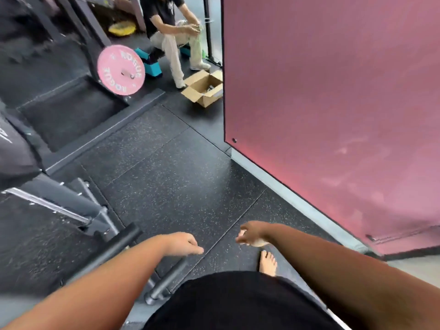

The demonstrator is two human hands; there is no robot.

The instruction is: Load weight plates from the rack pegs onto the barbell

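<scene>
A pink weight plate (121, 70) with white lettering hangs on a peg of the dark rack (92, 27) at the upper left. My left hand (182, 244) hovers low over the floor, fingers relaxed, holding nothing. My right hand (252, 233) is beside it to the right, fingers loosely curled, also holding nothing. Both hands are far from the plate. A steel bar (47, 204) lies along the bench frame at the left; whether it is the barbell I cannot tell.
A dark bench frame (100, 225) with feet stands at my lower left. A pink padded wall (333, 103) fills the right. An open cardboard box (203, 88) sits on the speckled rubber floor (171, 167). A person (176, 32) sits beyond it. My bare foot (267, 262) shows below my right hand.
</scene>
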